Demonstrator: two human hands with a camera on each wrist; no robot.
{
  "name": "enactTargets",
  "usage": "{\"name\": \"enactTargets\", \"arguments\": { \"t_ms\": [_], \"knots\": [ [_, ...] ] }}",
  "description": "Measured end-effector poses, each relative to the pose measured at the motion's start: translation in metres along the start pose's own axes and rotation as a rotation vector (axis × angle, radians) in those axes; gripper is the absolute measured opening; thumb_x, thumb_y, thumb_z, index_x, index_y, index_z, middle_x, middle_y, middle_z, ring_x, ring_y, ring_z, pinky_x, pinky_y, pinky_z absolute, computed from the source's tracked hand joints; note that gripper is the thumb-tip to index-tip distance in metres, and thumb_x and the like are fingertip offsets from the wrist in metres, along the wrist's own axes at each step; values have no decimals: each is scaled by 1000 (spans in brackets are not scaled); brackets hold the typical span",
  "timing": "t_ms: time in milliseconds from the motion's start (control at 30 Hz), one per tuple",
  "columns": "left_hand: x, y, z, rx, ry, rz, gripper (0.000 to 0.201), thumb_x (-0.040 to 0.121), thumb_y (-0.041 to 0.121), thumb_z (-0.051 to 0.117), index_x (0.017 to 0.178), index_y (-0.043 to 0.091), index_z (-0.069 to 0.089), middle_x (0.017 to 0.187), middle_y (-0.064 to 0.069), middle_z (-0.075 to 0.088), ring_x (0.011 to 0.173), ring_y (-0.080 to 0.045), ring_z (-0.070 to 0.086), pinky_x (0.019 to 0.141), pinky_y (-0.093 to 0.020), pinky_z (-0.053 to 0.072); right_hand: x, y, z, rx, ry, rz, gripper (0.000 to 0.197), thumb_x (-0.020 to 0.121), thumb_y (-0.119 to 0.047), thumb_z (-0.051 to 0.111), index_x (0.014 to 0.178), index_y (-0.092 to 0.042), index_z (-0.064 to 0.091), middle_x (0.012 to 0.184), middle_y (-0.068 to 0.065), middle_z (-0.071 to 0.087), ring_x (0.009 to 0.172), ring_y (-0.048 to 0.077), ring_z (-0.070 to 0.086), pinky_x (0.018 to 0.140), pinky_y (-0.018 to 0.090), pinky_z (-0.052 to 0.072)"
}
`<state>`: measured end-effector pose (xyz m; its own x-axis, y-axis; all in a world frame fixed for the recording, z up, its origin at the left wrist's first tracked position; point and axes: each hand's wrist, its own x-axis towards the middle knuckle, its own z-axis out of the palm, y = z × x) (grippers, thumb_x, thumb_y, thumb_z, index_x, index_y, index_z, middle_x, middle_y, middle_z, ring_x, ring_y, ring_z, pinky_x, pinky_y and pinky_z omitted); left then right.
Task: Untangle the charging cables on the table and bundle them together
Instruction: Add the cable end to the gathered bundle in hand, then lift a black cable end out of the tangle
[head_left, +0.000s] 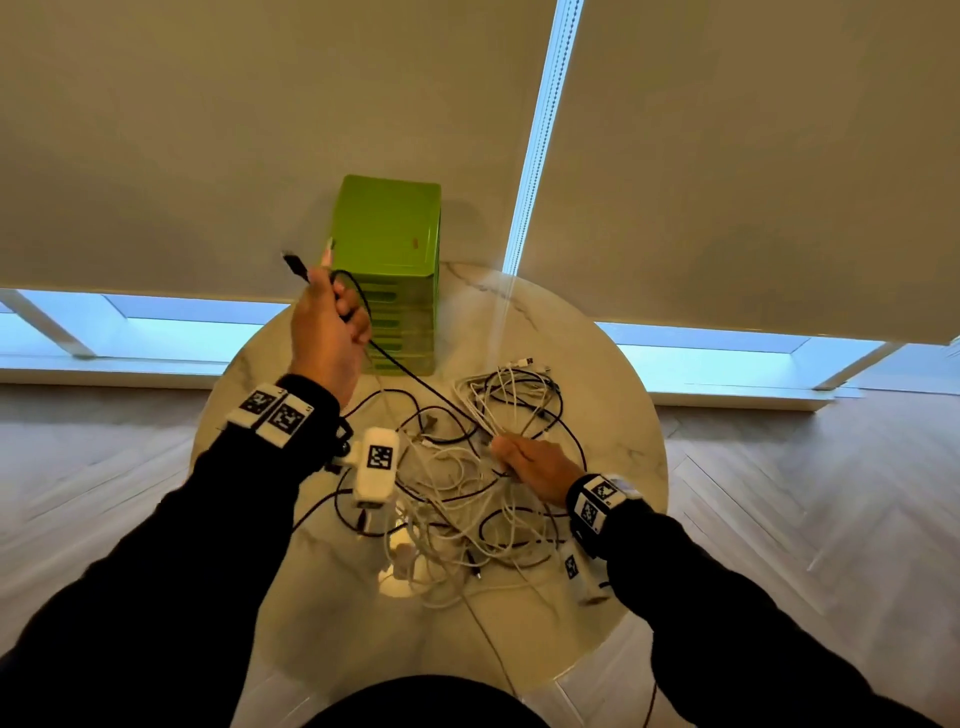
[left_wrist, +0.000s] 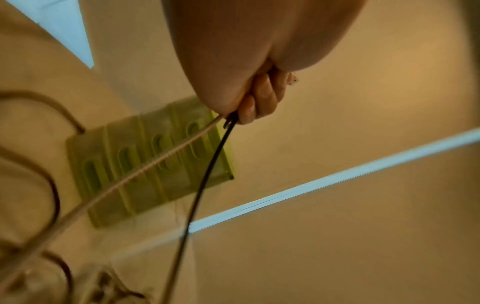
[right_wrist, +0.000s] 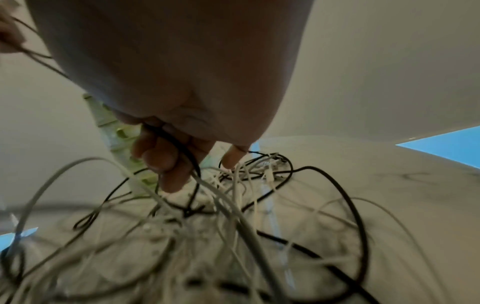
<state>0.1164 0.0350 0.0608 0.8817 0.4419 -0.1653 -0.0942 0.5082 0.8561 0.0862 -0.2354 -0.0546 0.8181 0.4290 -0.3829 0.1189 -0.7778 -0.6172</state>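
A tangle of white and black charging cables (head_left: 467, 483) lies on the round marble table (head_left: 613, 395). My left hand (head_left: 327, 322) is raised above the table's left side and grips a black cable (head_left: 415, 384) and a white cable; their plug ends stick up past my fingers. In the left wrist view my curled fingers (left_wrist: 259, 98) hold the black cable (left_wrist: 205, 176) and a pale braided cable (left_wrist: 145, 168), both hanging taut. My right hand (head_left: 530, 462) is down in the tangle. In the right wrist view its fingers (right_wrist: 166, 156) pinch a black cable (right_wrist: 187, 156).
A green plastic drawer box (head_left: 389, 270) stands at the table's far edge, just right of my left hand. A second, tidier heap of cables (head_left: 519, 395) lies beyond my right hand. Roller blinds and a window sill are behind; wooden floor surrounds the table.
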Motion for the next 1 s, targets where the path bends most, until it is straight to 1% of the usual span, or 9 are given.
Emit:
{"name": "enactTargets", "arguments": {
  "t_ms": [133, 233, 333, 400, 500, 633, 733, 867, 1000],
  "knots": [
    [-28, -20, -3, 750, -265, 109, 41, 107, 51, 26, 133, 35, 53, 81, 3, 54, 75, -7, 50, 69, -34, 45, 33, -23, -21, -40, 257, -29, 44, 107, -44, 34, 65, -32, 40, 66, -6, 48, 73, 21, 49, 79, 40, 44],
    [-55, -48, 1, 964, -365, -28, 48, 108, 44, 27, 145, 23, 50, 113, -23, 61, 102, -35, 59, 89, -47, 48, 42, -61, -28, -3, 348, -141, 38, 108, -39, 34, 76, -24, 50, 75, 2, 58, 74, 25, 54, 72, 38, 41],
    [-58, -69, 3, 711, -225, -213, 52, 108, 45, 33, 111, 8, 69, 67, -5, 50, 59, -20, 45, 55, -31, 38, 34, -90, -17, -56, 342, -308, 32, 108, -36, 32, 89, -23, 54, 71, -3, 56, 66, 23, 52, 67, 34, 37],
    [-59, -68, 8, 512, -168, -275, 51, 109, 40, 35, 81, 11, 67, 55, 1, 46, 48, -11, 43, 49, -23, 35, 29, -97, -5, -96, 329, -364, 37, 108, -39, 29, 111, -22, 61, 80, 1, 68, 71, 26, 62, 74, 37, 45],
    [-57, -58, 16, 226, -72, -341, 28, 108, 27, 43, 95, 19, 66, 62, 5, 54, 54, -7, 48, 55, -21, 40, 23, -96, 9, -54, 288, -384, 43, 105, -45, 27, 123, -21, 58, 84, 10, 72, 75, 31, 66, 79, 40, 49],
    [-47, -56, 15, 74, -11, -279, 25, 109, 29, 41, 92, 20, 58, 55, 9, 46, 57, -12, 45, 59, -25, 36, 14, -88, 8, 132, 196, -351, 38, 108, -45, 28, 94, -24, 56, 77, -3, 63, 73, 21, 57, 75, 36, 43],
    [-31, -39, 11, -83, 17, -194, 31, 109, 37, 38, 83, 22, 45, 55, 9, 34, 52, -11, 35, 54, -25, 32, 8, -71, 12, 136, 72, -301, 36, 107, -48, 27, 78, -43, 47, 70, -14, 51, 65, 6, 47, 73, 32, 40],
    [-7, -8, -1, -133, 13, -126, 37, 106, 48, 40, 77, 25, 38, 60, 7, 24, 48, -10, 17, 45, -24, 22, 8, -46, 26, 238, 15, -201, 44, 107, -50, 28, 77, -25, 49, 68, -9, 49, 63, 10, 46, 70, 29, 40],
    [1, 15, -8, -48, 7, -36, 34, 109, 40, 35, 78, 26, 39, 60, 8, 27, 49, -10, 18, 49, -25, 17, 17, -49, 26, 260, 11, -209, 44, 108, -47, 28, 81, -19, 50, 68, -7, 53, 61, 6, 51, 71, 27, 44]
  ]
}}
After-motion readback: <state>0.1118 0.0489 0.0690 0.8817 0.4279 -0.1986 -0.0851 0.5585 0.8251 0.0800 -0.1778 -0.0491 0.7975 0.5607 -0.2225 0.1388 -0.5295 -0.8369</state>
